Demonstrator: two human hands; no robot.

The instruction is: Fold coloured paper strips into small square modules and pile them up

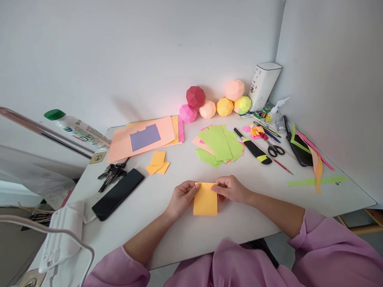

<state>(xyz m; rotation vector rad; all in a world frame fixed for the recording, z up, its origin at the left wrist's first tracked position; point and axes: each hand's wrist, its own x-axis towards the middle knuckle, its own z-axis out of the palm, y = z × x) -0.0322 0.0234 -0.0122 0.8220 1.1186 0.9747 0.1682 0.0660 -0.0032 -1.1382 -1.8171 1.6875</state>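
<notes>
A: Where's the orange sheet?
B: Between the two hands, main part hanging on the near side of the fingers. Left hand pinches the top left corner, right hand the top right, thumbs in front. Fingers closed to paper thickness at both corners.
A: Risk?
B: Uneven pull, I'd judge: skewed top edge, maybe a tear. Too hard a squeeze could crease the corners. Lower edge free, so might curl. Contact with the desk: can't tell.
A: Next out?
B: Slips, beyond and left of the left fingers, loosely overlapped; a careless swing could scatter them. Green sheets, beyond the fingers, loose pile, could slide if bumped.
A: Farther?
B: Cutter, beyond and right of the right fingers; scissors just beside it. Reaching blindly there could mean a nick. Blade out or in: can't tell.
</notes>
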